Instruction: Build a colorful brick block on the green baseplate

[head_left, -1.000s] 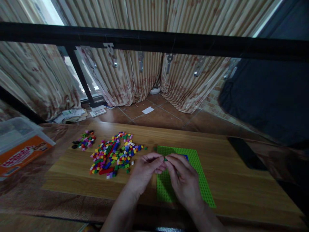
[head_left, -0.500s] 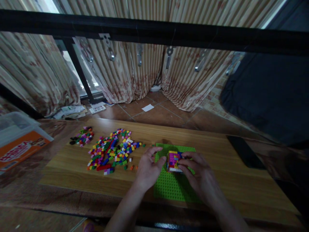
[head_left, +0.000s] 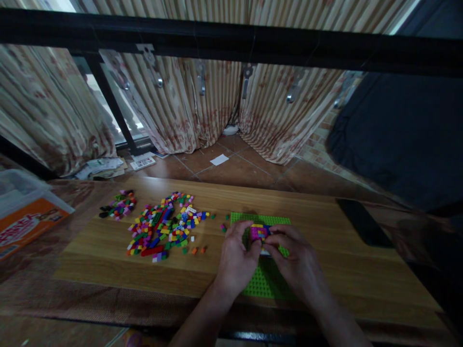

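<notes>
A small block built of toy bricks (head_left: 259, 233), pink with yellow, blue and white parts, sits on or just over the green studded baseplate (head_left: 261, 285). My left hand (head_left: 237, 258) is closed around its left side, with the thumb at the near corner and the fingers at the far one. From the right, my right hand (head_left: 298, 255) grips the block with bent fingers and thumb. The fingers cover much of its sides, and whether a loose brick lies between the right fingertips is hidden.
Loose bricks in many colours (head_left: 162, 226) spread over the wooden board (head_left: 119, 260) to the left, with a smaller pile (head_left: 121, 205) beyond. A clear box with an orange label (head_left: 31, 219) stands far left. A dark phone-like slab (head_left: 363, 222) lies at right.
My left hand has moved right and closed onto the block; before, it was open beside it. My right hand stays at the block's right side. The view has shifted slightly.
</notes>
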A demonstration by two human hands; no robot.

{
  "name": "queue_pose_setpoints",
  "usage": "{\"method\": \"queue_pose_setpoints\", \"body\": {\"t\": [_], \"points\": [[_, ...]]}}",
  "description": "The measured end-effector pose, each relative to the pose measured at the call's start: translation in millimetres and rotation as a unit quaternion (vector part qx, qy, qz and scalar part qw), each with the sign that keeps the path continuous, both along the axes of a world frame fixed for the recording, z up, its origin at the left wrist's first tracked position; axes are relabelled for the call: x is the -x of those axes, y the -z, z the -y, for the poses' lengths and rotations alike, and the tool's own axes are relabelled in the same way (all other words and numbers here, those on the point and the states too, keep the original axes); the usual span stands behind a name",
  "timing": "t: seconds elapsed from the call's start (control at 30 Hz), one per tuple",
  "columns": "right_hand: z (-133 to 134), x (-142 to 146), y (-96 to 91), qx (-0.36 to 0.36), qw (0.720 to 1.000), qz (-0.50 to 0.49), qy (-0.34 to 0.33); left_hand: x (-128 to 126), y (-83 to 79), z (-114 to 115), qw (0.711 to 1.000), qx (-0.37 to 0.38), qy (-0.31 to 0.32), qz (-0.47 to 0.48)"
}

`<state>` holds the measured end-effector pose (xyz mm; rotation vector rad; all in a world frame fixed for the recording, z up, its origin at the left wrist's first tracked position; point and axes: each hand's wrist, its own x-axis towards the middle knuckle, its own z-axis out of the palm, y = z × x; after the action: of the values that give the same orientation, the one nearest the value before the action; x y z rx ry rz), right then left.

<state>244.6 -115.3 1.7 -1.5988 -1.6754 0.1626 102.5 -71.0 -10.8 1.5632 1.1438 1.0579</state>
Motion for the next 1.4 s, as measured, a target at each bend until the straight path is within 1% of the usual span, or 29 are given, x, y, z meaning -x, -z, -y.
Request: {"method": "queue_pose_setpoints", "body": {"t": [0.17, 0.3, 0.37, 0.47, 0.67, 0.87, 1.1, 1.23, 1.33, 1.4], "points": [[2.0, -4.4, -3.7, 0.024, 0.999, -0.019, -0.009, -2.6, 0.6, 1.2, 1.0, -0.013, -0.006, -0.016], [1.0, -8.5, -4.3, 0.033, 0.995, -0.082, 0.043, -4.2, -0.1, 2.2, 1.0, -0.013, -0.002, -0.021], [0.1, -7.9, -2.6, 0.045, 0.991, -0.11, 0.057, -4.6, -0.2, 2.5, 1.0, -0.01, -0.001, -0.02], [-0.9, -3.9, 2.3, 0.075, 0.988, -0.12, 0.068, -4.6, 0.7, 2.4, 1.0, -0.011, 0.004, -0.02], [-3.0, 4.4, 9.3, 0.122, 0.976, -0.144, 0.11, -4.6, 3.5, 1.3, 1.0, -0.017, 0.013, -0.022], [-5.1, 5.4, 9.3, 0.145, 0.964, -0.189, 0.118, -4.5, 3.5, 2.5, 0.999, -0.024, 0.013, -0.04], [-7.1, 10.6, 5.7, 0.139, 0.966, -0.172, 0.134, -7.6, 5.8, 4.0, 0.998, -0.047, 0.001, -0.051], [-7.4, 9.5, 5.6, 0.145, 0.965, -0.176, 0.127, -6.2, 4.7, 4.7, 0.998, -0.048, 0.002, -0.045], [-7.3, 6.4, 5.8, 0.145, 0.96, -0.209, 0.115, -2.5, 3.0, 3.5, 0.999, -0.03, 0.015, -0.03], [-7.7, 3.8, 4.7, 0.139, 0.949, -0.264, 0.106, 1.6, 2.0, 0.1, 1.0, -0.007, 0.014, -0.002]]}}
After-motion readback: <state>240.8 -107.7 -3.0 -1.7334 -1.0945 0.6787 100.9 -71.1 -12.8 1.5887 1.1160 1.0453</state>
